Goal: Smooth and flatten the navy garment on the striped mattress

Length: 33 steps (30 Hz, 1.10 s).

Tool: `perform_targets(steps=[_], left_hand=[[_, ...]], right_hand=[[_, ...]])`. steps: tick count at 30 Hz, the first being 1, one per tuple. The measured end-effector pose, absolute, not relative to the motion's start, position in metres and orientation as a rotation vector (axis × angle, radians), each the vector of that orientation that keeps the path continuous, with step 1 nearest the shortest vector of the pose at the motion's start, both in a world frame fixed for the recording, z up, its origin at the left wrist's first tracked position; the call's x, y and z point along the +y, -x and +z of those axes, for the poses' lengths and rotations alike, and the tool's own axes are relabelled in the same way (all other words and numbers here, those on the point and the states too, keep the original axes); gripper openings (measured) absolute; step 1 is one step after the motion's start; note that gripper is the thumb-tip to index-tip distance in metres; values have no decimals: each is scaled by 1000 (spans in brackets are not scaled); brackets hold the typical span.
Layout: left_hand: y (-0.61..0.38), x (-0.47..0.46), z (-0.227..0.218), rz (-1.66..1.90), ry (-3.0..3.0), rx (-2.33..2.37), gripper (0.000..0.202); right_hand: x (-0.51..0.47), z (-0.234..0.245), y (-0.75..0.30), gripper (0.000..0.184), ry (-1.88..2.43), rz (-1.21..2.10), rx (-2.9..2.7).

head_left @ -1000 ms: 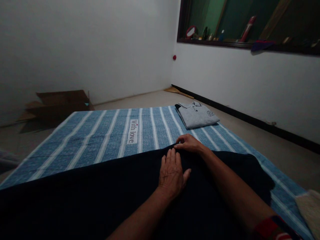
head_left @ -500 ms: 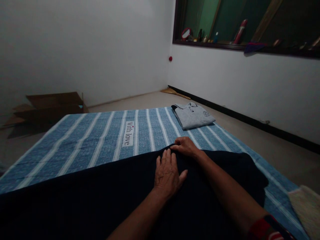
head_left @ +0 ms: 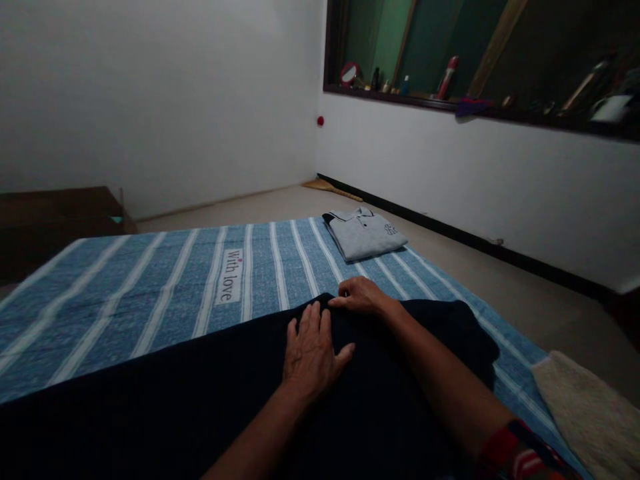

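A dark navy, nearly black garment (head_left: 165, 413) lies spread across the near part of a blue-and-white striped bedspread (head_left: 260, 260); its exact kind does not show. My left hand (head_left: 310, 347) rests flat on the dark cloth, fingers extended and thumb out to the side. Just beyond it to the right, my right hand (head_left: 357, 295) is closed with its fingertips pinching the far edge of that cloth. Past the right hand, a folded grey polo shirt (head_left: 367, 235) with a dark-trimmed collar lies on the bedspread.
A cardboard box (head_left: 60, 220) stands on the floor at the left. At the right edge of the bed lies a beige cloth (head_left: 590, 413). A broom (head_left: 333, 189) is on the floor by the far wall. Bottles and a round mirror (head_left: 349, 73) line the window sill.
The view has turned slightly to the right, so the room's things appear shifted left. Both hands keep nearly the same place on the dark cloth.
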State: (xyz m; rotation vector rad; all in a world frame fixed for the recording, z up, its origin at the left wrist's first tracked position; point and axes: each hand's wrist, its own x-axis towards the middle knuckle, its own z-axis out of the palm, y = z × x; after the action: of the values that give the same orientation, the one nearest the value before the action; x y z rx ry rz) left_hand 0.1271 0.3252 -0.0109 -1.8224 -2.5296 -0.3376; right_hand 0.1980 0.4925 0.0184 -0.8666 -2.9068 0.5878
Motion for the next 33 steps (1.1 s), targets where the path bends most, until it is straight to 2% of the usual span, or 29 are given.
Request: perform_targets(steps=[6,15,20,23,29,33], left_hand=[[-128,325,-10,-333,1811,-2560,71],[-126,324,-15,-360,1816,-2522,72],[-126,324,-15,-364,1814,-2521,71],[-125,324,-15,-370,1810,-2523,71],[-125,325,-14,-348,1823,-2509,70],[-125,324,-15,-346,1816,-2502,70]], right_hand=[[514,34,-251,46,1095,518,-3040],[532,45,-305,40,1299,552,-3139],[529,49,-324,53,1345,431,-3070],[524,52,-335,46,1349,376,-3043],[517,50,-341,23,1277,381,-3111],[518,46,-342,20,1292,338,-3114]])
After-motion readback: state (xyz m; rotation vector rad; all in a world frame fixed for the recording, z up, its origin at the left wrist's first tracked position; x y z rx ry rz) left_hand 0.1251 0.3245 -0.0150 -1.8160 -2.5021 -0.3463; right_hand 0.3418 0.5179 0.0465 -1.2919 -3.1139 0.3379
